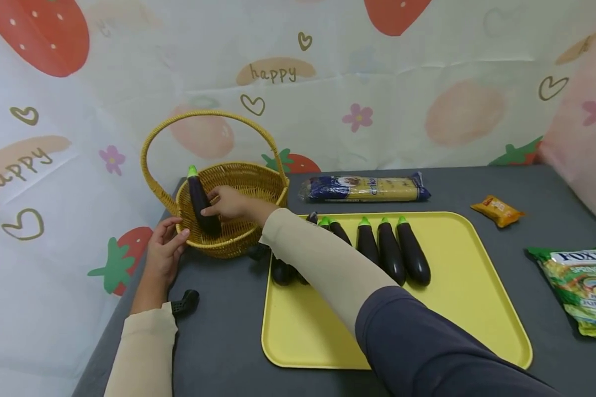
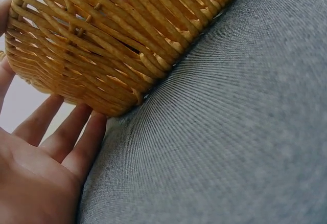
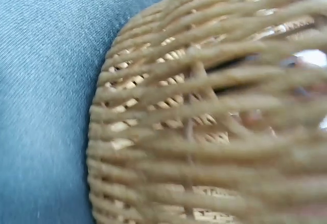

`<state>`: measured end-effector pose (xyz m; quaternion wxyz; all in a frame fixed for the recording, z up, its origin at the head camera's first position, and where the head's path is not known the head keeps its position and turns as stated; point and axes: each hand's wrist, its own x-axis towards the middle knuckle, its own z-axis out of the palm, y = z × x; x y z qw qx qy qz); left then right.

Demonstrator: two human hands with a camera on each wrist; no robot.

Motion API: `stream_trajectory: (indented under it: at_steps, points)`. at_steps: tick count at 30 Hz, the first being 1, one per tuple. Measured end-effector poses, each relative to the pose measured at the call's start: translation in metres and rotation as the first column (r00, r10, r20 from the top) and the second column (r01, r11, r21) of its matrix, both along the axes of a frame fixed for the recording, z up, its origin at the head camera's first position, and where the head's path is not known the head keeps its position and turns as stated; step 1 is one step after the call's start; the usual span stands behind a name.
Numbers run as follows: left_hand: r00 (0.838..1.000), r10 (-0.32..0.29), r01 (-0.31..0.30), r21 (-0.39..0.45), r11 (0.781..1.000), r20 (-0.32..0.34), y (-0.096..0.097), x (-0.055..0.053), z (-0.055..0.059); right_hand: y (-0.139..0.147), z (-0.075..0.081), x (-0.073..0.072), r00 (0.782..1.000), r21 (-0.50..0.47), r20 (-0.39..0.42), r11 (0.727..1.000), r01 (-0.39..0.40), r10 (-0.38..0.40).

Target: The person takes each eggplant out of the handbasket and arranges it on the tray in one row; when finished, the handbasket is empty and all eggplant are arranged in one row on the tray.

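My right hand (image 1: 228,203) reaches into a yellow wicker basket (image 1: 233,251) and holds a dark purple eggplant (image 1: 201,204) between thumb and fingers. The eggplant stands steeply tilted against the basket's left side, its green stem end above the rim. At the same side my left hand (image 1: 164,256) grips the basket by its rim; in the left wrist view several fingers (image 2: 71,137) lie against the woven wall. Weave of the basket (image 3: 153,132) fills most of the right wrist view and hides the right hand there. Several more eggplants (image 1: 389,251) lie on a yellow tray (image 1: 457,320), some partly behind the right forearm.
The basket's tall arched handle (image 1: 208,113) rises above the right hand. Behind the tray lies a blue and yellow packet (image 1: 367,188). To the right are a small orange wrapped snack (image 1: 498,210) and a green candy bag (image 1: 583,292). A printed cloth backs the grey table (image 1: 218,342).
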<state>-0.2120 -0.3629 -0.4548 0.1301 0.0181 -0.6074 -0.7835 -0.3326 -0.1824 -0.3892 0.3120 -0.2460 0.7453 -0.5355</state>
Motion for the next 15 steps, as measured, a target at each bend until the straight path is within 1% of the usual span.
stream_trajectory:
  at_steps: [3,6,8,10,12,15]
  points:
    - [1.0,-0.007,0.007,0.006,1.0,0.003,0.003,-0.001,-0.001,0.015,0.007,-0.001,0.999,-0.034,0.029,0.998,0.047,-0.046]
    - [1.0,-0.023,0.023,0.01,1.0,-0.009,0.004,-0.001,0.0,0.035,0.019,0.005,0.996,-0.069,0.047,0.995,0.079,-0.075]
    - [0.999,-0.032,0.033,0.02,0.999,-0.026,0.004,-0.001,0.001,0.051,0.027,0.012,0.997,-0.109,0.055,0.992,0.068,-0.062]
    - [0.998,-0.038,0.039,0.025,0.999,-0.044,0.003,0.0,0.002,0.07,0.033,0.023,0.998,-0.148,0.057,0.988,0.046,-0.038]
    - [0.997,-0.049,0.051,0.035,0.998,-0.056,0.002,0.001,0.003,0.092,0.036,0.034,0.998,-0.182,0.061,0.983,0.024,-0.013]
    - [0.996,-0.063,0.066,0.042,0.997,-0.063,0.001,0.003,0.003,0.131,0.038,0.05,0.999,-0.192,0.051,0.981,0.022,-0.012]
